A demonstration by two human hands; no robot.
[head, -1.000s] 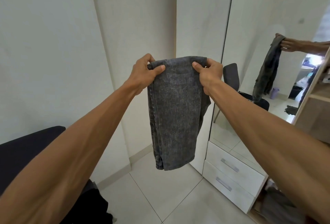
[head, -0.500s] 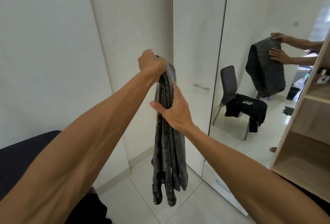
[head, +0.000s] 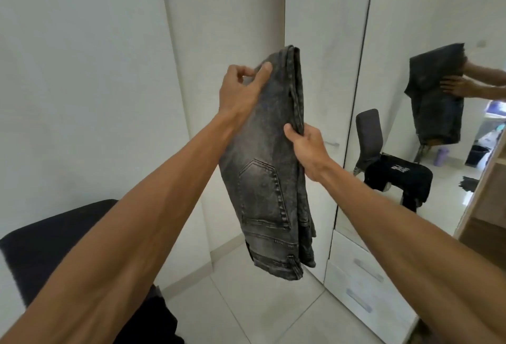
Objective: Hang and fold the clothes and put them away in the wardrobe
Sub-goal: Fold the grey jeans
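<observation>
One pair of folded grey denim jeans [head: 262, 179] before the white wardrobe door [head: 325, 64]; left hand [head: 241, 94] pinches top, right hand [head: 310, 152] grips mid-edge.

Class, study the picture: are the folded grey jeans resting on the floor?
No: the left hand and right hand hold the jeans in the air, clear of the floor.

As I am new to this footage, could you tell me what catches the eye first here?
The folded grey jeans hang mid-frame. The left hand holds their upper left edge; the right hand grips the folded right edge lower down. At right, a mirror reflects a chair draped with black clothing.
</observation>
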